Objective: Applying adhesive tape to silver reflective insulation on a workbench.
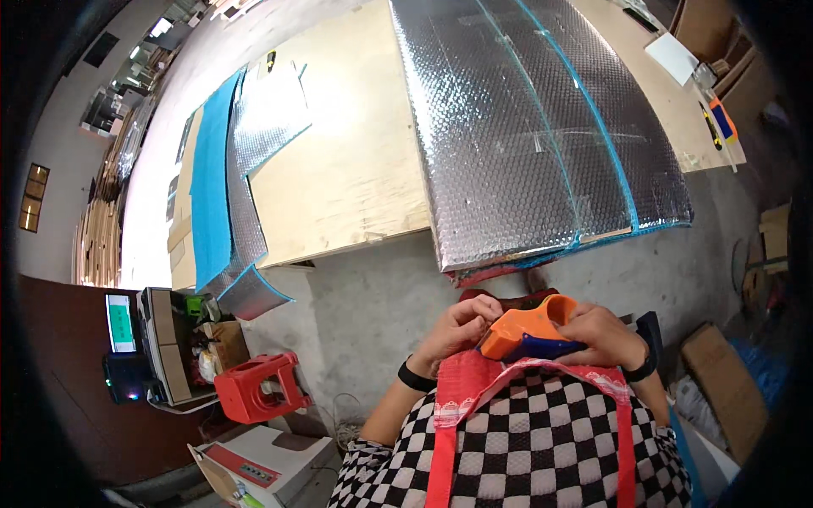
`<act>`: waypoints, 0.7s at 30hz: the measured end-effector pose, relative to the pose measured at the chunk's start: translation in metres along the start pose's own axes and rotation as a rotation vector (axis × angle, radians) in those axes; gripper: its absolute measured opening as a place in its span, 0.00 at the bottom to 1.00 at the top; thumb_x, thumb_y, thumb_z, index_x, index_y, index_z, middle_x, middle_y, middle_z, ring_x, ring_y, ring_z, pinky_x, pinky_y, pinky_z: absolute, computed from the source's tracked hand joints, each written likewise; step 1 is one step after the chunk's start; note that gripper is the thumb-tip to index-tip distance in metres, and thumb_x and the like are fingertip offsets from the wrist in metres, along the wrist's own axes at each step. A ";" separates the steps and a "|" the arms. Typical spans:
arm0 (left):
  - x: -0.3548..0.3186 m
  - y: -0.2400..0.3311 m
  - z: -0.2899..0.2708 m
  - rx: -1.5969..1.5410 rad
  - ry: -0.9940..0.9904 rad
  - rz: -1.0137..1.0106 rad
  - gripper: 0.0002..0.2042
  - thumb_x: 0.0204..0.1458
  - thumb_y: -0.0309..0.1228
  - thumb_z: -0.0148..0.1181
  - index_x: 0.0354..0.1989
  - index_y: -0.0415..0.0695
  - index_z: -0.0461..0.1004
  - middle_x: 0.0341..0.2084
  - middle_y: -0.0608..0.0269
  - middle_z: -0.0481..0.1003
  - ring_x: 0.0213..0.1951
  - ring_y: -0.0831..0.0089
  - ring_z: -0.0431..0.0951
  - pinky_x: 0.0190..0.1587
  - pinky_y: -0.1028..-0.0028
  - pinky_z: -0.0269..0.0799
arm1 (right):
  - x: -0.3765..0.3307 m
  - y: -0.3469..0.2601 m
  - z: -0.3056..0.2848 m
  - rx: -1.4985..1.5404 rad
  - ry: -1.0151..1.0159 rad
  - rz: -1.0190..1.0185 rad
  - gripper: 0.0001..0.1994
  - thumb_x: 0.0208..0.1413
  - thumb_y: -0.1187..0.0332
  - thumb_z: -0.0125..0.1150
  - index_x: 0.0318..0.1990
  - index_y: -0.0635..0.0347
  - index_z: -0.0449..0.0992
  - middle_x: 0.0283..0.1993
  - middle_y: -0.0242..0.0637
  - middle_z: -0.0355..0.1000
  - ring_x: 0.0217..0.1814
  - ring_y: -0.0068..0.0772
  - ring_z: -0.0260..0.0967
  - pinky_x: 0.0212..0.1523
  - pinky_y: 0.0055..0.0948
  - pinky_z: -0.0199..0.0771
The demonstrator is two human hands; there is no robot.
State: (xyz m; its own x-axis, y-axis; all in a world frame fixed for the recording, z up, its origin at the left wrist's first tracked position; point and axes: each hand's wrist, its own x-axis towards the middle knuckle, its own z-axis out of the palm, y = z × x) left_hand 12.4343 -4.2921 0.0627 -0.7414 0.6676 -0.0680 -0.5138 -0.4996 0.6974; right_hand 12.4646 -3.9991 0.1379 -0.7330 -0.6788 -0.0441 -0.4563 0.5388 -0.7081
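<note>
Close in front of my chest is an orange and dark blue plastic tool [518, 332] that looks like a hand-held tape dispenser. My right hand [603, 334] is wrapped round its right end, by the orange ring. At its left end is my left hand [461, 328], with fingers bent and pinched together. What sits between those fingertips is too small to make out. Just beyond my hands, the large silver bubble-foil sheet [500, 161], with blue strips along it, covers a flat stack, its near edge showing blue and red trim.
At the left, pale boards [339, 169] carry a blue strip [212, 182] and cut foil. A red stool [261, 388] and a white carton [262, 461] stand at lower left. Another orange and blue tool [723, 118] and a yellow-black cutter [710, 127] lie on the right board.
</note>
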 end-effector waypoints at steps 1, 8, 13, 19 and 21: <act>-0.001 0.001 0.000 0.023 0.022 -0.018 0.11 0.58 0.36 0.62 0.41 0.41 0.75 0.44 0.62 0.70 0.46 0.74 0.71 0.51 0.75 0.67 | 0.002 -0.001 0.000 0.021 0.008 0.003 0.24 0.46 0.47 0.70 0.36 0.62 0.79 0.29 0.45 0.73 0.33 0.47 0.70 0.36 0.39 0.71; -0.005 -0.001 0.011 -0.371 0.129 -0.066 0.09 0.62 0.34 0.57 0.41 0.40 0.75 0.45 0.62 0.70 0.43 0.77 0.71 0.44 0.80 0.69 | 0.012 -0.002 0.003 0.084 -0.022 0.039 0.27 0.50 0.44 0.66 0.43 0.62 0.77 0.36 0.51 0.74 0.40 0.53 0.70 0.42 0.44 0.71; -0.009 -0.005 0.000 -0.080 0.249 -0.020 0.08 0.63 0.32 0.56 0.42 0.40 0.75 0.43 0.64 0.73 0.36 0.79 0.73 0.40 0.79 0.69 | 0.017 -0.002 0.001 0.080 -0.058 0.084 0.28 0.51 0.43 0.64 0.41 0.63 0.77 0.35 0.51 0.74 0.40 0.55 0.71 0.41 0.45 0.71; -0.004 -0.029 -0.011 0.056 0.622 0.201 0.06 0.62 0.29 0.56 0.40 0.39 0.76 0.33 0.65 0.76 0.34 0.79 0.73 0.39 0.78 0.69 | 0.021 -0.018 -0.016 -0.025 -0.077 0.230 0.26 0.51 0.42 0.64 0.37 0.62 0.78 0.36 0.49 0.75 0.38 0.54 0.73 0.39 0.45 0.73; -0.017 -0.034 -0.047 0.053 0.901 0.330 0.05 0.61 0.28 0.58 0.38 0.39 0.77 0.32 0.66 0.76 0.35 0.79 0.72 0.41 0.78 0.69 | 0.016 -0.022 -0.041 -0.155 -0.182 0.365 0.25 0.51 0.43 0.64 0.35 0.60 0.79 0.36 0.49 0.76 0.39 0.53 0.75 0.38 0.44 0.73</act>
State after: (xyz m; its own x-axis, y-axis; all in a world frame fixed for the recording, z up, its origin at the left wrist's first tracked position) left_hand 12.4437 -4.3119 0.0071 -0.9098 -0.1883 -0.3698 -0.2158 -0.5465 0.8092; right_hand 12.4428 -4.0014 0.1817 -0.7656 -0.4995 -0.4054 -0.2643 0.8187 -0.5098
